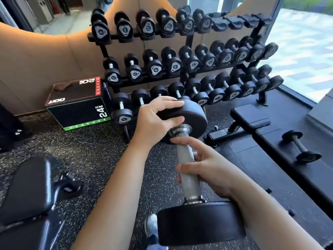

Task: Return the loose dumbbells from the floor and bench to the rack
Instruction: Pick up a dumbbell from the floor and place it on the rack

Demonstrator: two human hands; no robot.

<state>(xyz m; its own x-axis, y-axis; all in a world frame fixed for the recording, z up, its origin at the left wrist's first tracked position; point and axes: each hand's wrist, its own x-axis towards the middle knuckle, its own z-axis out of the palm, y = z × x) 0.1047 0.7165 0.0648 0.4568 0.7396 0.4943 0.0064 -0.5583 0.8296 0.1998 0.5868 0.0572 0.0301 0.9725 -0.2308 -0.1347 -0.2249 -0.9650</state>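
With the left grip [158, 116] clamped on its far head and the right grip [210, 170] curled round its handle, a dumbbell [198, 224] hangs before the rack [188, 39], not yet shelved, while a small dumbbell [301, 147] lies loose at right.

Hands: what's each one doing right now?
Left hand: closed on the far head of the dumbbell.
Right hand: closed round its handle.
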